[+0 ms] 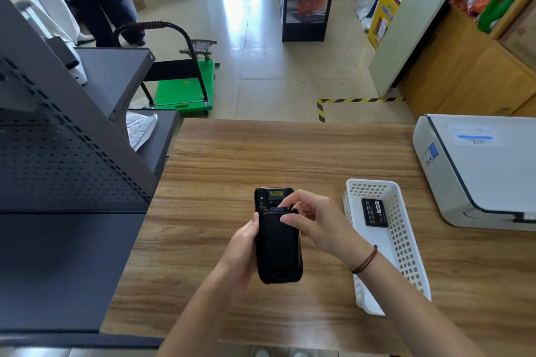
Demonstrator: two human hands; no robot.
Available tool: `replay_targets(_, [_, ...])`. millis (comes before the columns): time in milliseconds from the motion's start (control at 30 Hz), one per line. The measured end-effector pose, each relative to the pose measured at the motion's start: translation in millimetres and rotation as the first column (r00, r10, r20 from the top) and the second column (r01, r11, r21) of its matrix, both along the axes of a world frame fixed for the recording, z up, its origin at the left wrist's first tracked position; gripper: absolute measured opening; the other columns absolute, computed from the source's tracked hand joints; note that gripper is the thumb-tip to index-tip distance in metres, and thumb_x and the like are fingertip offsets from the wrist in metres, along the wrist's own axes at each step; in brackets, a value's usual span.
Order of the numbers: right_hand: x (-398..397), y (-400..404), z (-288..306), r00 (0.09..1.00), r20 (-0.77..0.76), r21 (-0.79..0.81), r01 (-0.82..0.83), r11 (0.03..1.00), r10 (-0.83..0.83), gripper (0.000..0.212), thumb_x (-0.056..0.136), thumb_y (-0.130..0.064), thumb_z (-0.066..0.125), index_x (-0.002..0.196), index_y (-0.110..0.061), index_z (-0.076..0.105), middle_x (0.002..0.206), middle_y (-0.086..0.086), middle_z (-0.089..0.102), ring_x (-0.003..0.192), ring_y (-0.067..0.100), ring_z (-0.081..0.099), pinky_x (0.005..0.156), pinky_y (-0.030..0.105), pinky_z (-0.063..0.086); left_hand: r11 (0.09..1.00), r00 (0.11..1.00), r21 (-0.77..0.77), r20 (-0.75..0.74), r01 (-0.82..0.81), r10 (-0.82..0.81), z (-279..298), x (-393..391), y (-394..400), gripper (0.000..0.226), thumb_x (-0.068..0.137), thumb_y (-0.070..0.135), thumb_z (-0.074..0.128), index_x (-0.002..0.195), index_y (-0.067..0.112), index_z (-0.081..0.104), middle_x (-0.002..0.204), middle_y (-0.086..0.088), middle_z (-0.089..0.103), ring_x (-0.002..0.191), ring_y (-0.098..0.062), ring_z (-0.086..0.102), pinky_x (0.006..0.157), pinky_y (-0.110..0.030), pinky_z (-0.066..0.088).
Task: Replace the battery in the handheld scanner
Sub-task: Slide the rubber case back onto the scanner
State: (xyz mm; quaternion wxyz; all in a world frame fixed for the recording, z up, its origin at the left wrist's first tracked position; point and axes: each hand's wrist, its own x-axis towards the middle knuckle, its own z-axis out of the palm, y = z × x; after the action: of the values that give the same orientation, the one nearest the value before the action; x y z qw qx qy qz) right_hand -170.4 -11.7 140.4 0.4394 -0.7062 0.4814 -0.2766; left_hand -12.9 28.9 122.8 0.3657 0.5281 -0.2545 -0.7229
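Left hand (242,246) wrapped round the black handheld scanner (277,236), held back-up over the wooden table (220,159). Right hand (314,222) pinching the battery cover (278,249) at its top edge. Rightward, spare battery (374,212) lying in the white basket (406,258), near the table's edge.

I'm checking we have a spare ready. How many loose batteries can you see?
1. A black battery lies in the white basket on the table, right of the scanner. Another may sit inside the scanner, hidden by its back cover.
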Motion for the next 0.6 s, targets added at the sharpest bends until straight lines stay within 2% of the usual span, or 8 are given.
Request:
replay_targets(100, [0.6, 1.5, 0.5, 1.0, -0.029, -0.047, -0.001, 0.999, 0.0, 0.009, 0.082, -0.022, 0.066, 0.086, -0.028, 0.06, 0.054, -0.014, 0.047, 0.053, 0.004, 0.042, 0.06, 0.026, 0.04, 1.0, 1.0, -0.007, 0.002, -0.008, 0.008, -0.5, -1.0, 0.3, 0.042, 0.1, 0.035, 0.026, 0.117, 0.016, 0.059, 0.091, -0.004, 0.072, 0.071, -0.012, 0.07, 0.059, -0.027, 0.055])
replay_targets(267, [3.6, 2.2, 3.8, 0.998, -0.057, -0.087, -0.033, 0.996, 0.028, 0.01, 0.083, -0.021, 0.064, 0.092, -0.018, 0.064, 0.058, -0.014, 0.045, 0.054, 0.005, 0.041, 0.06, 0.026, 0.038, 1.0, 0.999, -0.021, 0.05, -0.008, 0.009, -1.0, 1.4, 1.0, 0.04, 0.1, 0.034, 0.027, 0.113, 0.018, 0.061, 0.08, 0.002, 0.076, 0.07, -0.011, 0.071, 0.059, -0.028, 0.054])
replay_targets(433, [1.6, 2.3, 0.5, 0.999, -0.025, -0.047, -0.033, 0.998, 0.031, 0.01, 0.084, -0.021, 0.064, 0.093, -0.021, 0.062, 0.056, -0.016, 0.048, 0.056, 0.007, 0.043, 0.061, 0.04, 0.049, 1.0, 0.999, -0.002, 0.037, -0.018, 0.018, -0.3, 4.6, 2.6, 0.046, 0.1, 0.038, 0.025, 0.119, 0.015, 0.06, 0.096, -0.005, 0.075, 0.082, -0.016, 0.072, 0.064, -0.029, 0.056])
replay_targets(500, [2.3, 4.5, -1.6, 1.0, -0.007, -0.04, -0.017, 0.999, 0.017, 0.008, 0.083, -0.021, 0.065, 0.091, -0.022, 0.063, 0.053, -0.018, 0.049, 0.054, 0.004, 0.043, 0.059, 0.034, 0.047, 1.0, 0.999, -0.006, 0.048, -0.013, 0.013, 0.5, 3.8, 3.4, 0.045, 0.1, 0.037, 0.025, 0.119, 0.015, 0.06, 0.096, -0.006, 0.074, 0.08, -0.015, 0.071, 0.062, -0.028, 0.056])
replay_targets(567, [3.2, 7.5, -2.0, 1.0, -0.019, -0.049, -0.012, 0.999, 0.011, 0.007, 0.082, -0.021, 0.065, 0.088, -0.024, 0.062, 0.052, -0.018, 0.049, 0.053, 0.002, 0.044, 0.056, 0.02, 0.039, 1.0, 0.999, -0.01, 0.048, -0.018, 0.019, 1.5, 2.4, 4.1, 0.045, 0.1, 0.036, 0.026, 0.118, 0.014, 0.06, 0.091, -0.004, 0.075, 0.077, -0.013, 0.071, 0.059, -0.025, 0.055])
replay_targets(600, [3.7, 8.9, -2.3, 1.0, -0.018, -0.045, -0.01, 0.999, 0.009, 0.008, 0.082, -0.021, 0.065, 0.086, -0.026, 0.061, 0.052, -0.02, 0.05, 0.054, 0.002, 0.044, 0.055, 0.019, 0.038, 1.0, 0.999, -0.014, 0.046, -0.021, 0.021, 2.1, 1.8, 4.3, 0.045, 0.1, 0.036, 0.026, 0.117, 0.014, 0.061, 0.09, -0.003, 0.075, 0.077, -0.013, 0.071, 0.059, -0.024, 0.055])
